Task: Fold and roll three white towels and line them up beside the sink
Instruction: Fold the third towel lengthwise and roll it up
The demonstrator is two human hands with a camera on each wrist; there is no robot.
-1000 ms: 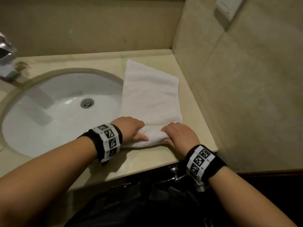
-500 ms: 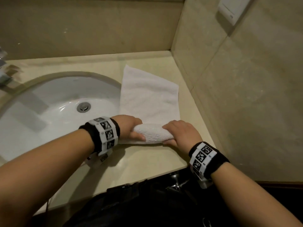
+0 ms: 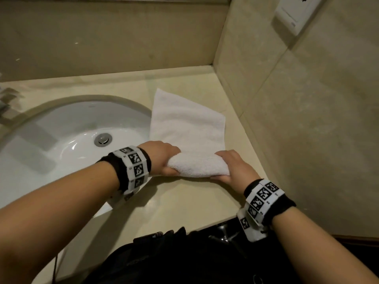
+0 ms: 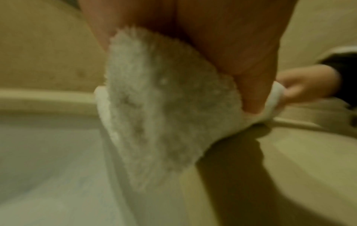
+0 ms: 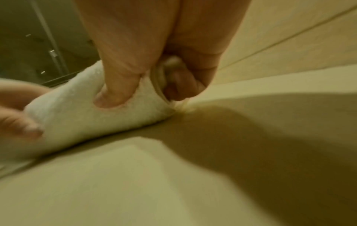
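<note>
Gripping the towel (image 3: 187,128) roll's ends: left hand (image 3: 162,156), right hand (image 3: 233,167).

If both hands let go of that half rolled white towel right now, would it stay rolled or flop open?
The towel looks soft and floppy, so its rolled end would probably loosen. The left hand and right hand each grip an end, which suggests it needs holding. Its flat tail may limit rolling away.

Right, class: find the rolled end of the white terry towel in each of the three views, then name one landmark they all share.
Head: rolled end of the white terry towel at lower centre, between left hand and right hand.
Left wrist: centre, its end face towards the camera.
Right wrist: left of centre.
Shared landmark: beige stone counter, under the roll in all views.
</note>
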